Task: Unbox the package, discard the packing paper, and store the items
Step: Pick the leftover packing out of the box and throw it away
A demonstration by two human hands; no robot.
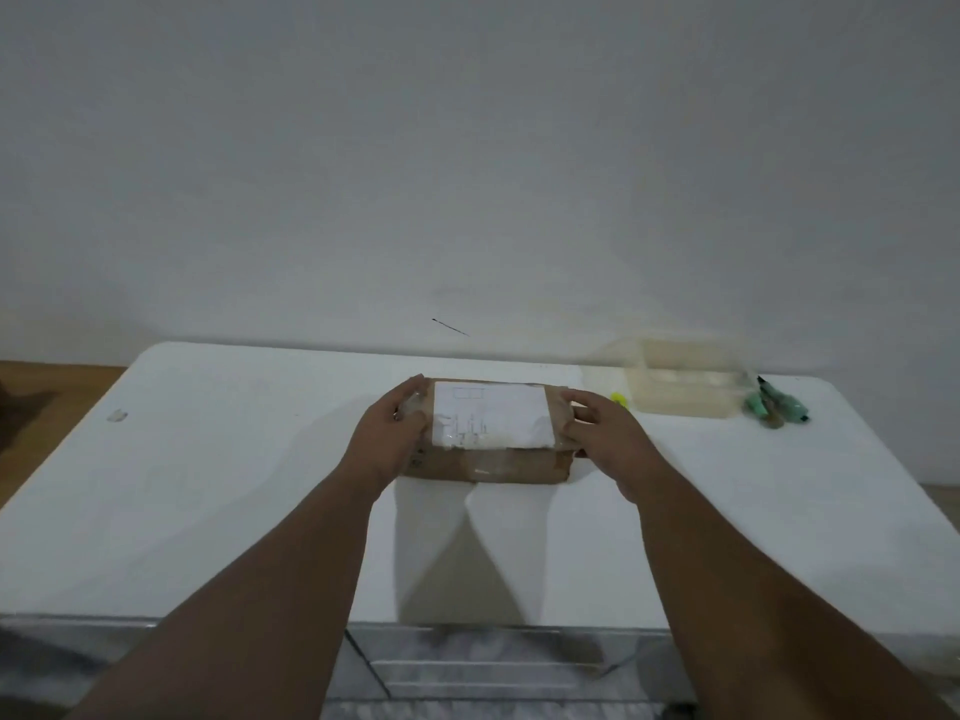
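A brown cardboard package (491, 462) with a white label on top and clear tape lies on the white table (208, 485), near its far middle. My left hand (392, 433) grips the package's left end, fingers curled over the top edge. My right hand (605, 433) holds the right end, fingers on top and thumb at the side. The package is closed.
A clear plastic container (680, 387) stands at the back right of the table. Green markers (774, 405) lie to its right and a small yellow object (619, 398) to its left. A small scrap (117, 415) lies at the far left. A white wall rises behind.
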